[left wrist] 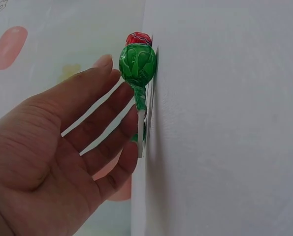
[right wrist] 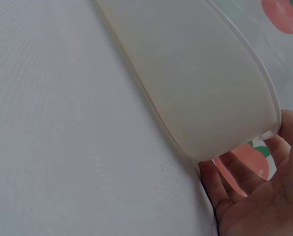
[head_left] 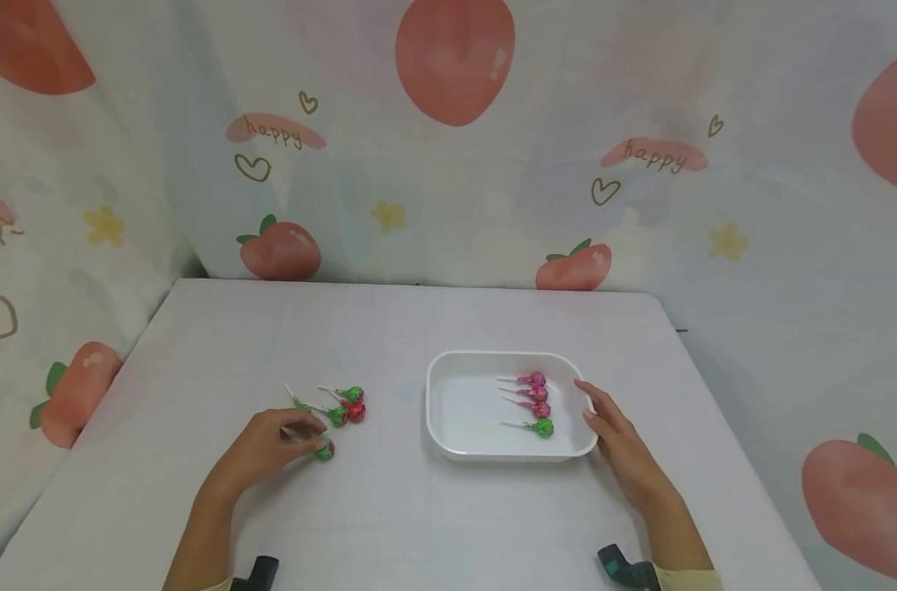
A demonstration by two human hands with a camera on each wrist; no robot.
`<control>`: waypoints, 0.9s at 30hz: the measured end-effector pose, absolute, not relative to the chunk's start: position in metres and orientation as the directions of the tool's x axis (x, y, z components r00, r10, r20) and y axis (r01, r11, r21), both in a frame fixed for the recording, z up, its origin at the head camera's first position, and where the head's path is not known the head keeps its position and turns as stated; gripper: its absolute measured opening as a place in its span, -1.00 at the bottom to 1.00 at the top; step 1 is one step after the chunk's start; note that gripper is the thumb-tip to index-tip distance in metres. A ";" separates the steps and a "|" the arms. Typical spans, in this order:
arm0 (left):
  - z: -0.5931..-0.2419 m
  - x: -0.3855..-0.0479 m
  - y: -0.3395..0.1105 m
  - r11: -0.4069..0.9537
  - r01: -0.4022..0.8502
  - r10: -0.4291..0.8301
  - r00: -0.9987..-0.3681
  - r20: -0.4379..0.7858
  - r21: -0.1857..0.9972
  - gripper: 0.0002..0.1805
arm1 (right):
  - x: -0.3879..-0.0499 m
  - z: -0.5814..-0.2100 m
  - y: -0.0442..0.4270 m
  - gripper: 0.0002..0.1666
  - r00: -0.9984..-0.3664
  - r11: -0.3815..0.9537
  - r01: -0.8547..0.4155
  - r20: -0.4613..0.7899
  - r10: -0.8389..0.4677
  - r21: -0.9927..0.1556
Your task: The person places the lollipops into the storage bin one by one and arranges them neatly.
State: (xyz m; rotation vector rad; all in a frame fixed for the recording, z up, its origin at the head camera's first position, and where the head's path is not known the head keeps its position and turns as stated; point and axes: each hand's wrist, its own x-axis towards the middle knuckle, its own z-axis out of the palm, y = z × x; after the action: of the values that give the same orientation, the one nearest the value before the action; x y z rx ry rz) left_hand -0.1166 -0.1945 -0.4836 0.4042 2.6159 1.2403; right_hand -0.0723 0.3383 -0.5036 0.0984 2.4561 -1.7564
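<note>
My left hand (head_left: 274, 443) is low over the table at the left, thumb and fingers bent around a green-wrapped lollipop (left wrist: 138, 64) with a white stick. In the left wrist view a gap shows between the thumb and the wrapper; the fingertips reach behind the stick. A red lollipop (head_left: 355, 411) and several green lollipops (head_left: 337, 416) lie bunched just beyond this hand. On the right, my right hand (head_left: 625, 447) holds the right end of a white tray (head_left: 448, 450), thumb at its rim. Inside the tray lie three pink lollipops (head_left: 539, 394) and a green one (head_left: 543, 428), sticks pointing left.
A white cloth covers the table (head_left: 389, 525). Behind and beside it hangs a curtain (head_left: 463, 205) printed with peaches, hearts and flowers. A dark device (head_left: 629, 568) is strapped at each wrist.
</note>
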 end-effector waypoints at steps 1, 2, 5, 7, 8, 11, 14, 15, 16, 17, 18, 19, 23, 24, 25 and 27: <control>-0.484 -0.116 -0.195 0.607 0.153 0.338 -0.938 -0.079 0.780 -0.83 | -0.072 -0.503 0.338 -0.34 -0.991 0.325 0.121 -0.134 -0.018 -0.938; -0.484 -0.115 -0.196 0.608 0.160 0.344 -0.936 -0.076 0.778 -0.82 | -0.072 -0.503 0.339 -0.33 -0.991 0.324 0.120 -0.133 -0.018 -0.938; -0.485 -0.113 -0.199 0.605 0.152 0.340 -0.937 -0.081 0.782 -0.78 | -0.072 -0.503 0.339 -0.32 -0.991 0.323 0.116 -0.129 -0.019 -0.939; -0.486 -0.112 -0.200 0.604 0.149 0.339 -0.937 -0.084 0.783 -0.75 | -0.072 -0.502 0.340 -0.32 -0.991 0.323 0.117 -0.130 -0.018 -0.939; -0.486 -0.111 -0.201 0.603 0.149 0.340 -0.937 -0.084 0.783 -0.73 | -0.072 -0.502 0.340 -0.32 -0.991 0.323 0.118 -0.130 -0.017 -0.939; -0.486 -0.110 -0.203 0.603 0.144 0.337 -0.937 -0.087 0.785 -0.71 | -0.072 -0.502 0.341 -0.32 -0.991 0.324 0.119 -0.131 -0.016 -0.939; -0.488 -0.109 -0.204 0.605 0.151 0.341 -0.936 -0.083 0.782 -0.69 | -0.072 -0.502 0.341 -0.33 -0.991 0.326 0.119 -0.131 -0.014 -0.938; -0.488 -0.109 -0.204 0.607 0.149 0.338 -0.938 -0.084 0.781 -0.69 | -0.072 -0.502 0.341 -0.33 -0.991 0.324 0.119 -0.131 -0.015 -0.938; -0.488 -0.109 -0.204 0.610 0.148 0.336 -0.938 -0.084 0.779 -0.69 | -0.072 -0.502 0.341 -0.33 -0.991 0.324 0.119 -0.131 -0.016 -0.939; -0.489 -0.109 -0.204 0.612 0.144 0.331 -0.940 -0.086 0.778 -0.69 | -0.072 -0.502 0.341 -0.33 -0.991 0.321 0.119 -0.132 -0.017 -0.940; -0.490 -0.109 -0.204 0.615 0.143 0.329 -0.940 -0.087 0.775 -0.69 | -0.072 -0.502 0.341 -0.33 -0.991 0.319 0.119 -0.132 -0.019 -0.940; -0.490 -0.109 -0.204 0.619 0.142 0.326 -0.941 -0.088 0.773 -0.69 | -0.072 -0.502 0.340 -0.33 -0.991 0.317 0.119 -0.132 -0.020 -0.941; -0.492 -0.108 -0.203 0.613 0.141 0.326 -0.942 -0.086 0.777 -0.68 | -0.072 -0.503 0.340 -0.33 -0.991 0.312 0.118 -0.133 -0.025 -0.943; -0.492 -0.108 -0.203 0.612 0.146 0.329 -0.941 -0.082 0.777 -0.68 | -0.072 -0.504 0.340 -0.32 -0.991 0.313 0.119 -0.134 -0.026 -0.942; -0.492 -0.108 -0.202 0.611 0.147 0.329 -0.941 -0.081 0.778 -0.67 | -0.072 -0.504 0.339 -0.33 -0.991 0.312 0.119 -0.134 -0.027 -0.942; -0.492 -0.107 -0.201 0.612 0.149 0.328 -0.941 -0.078 0.777 -0.66 | -0.072 -0.505 0.339 -0.33 -0.991 0.313 0.118 -0.134 -0.030 -0.942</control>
State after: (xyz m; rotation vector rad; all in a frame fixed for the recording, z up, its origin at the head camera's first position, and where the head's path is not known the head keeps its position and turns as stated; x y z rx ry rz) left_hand -0.1075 -0.2010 -0.4919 0.3935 2.6246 1.2353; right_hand -0.0721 0.3392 -0.5045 0.0824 2.4408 -1.7682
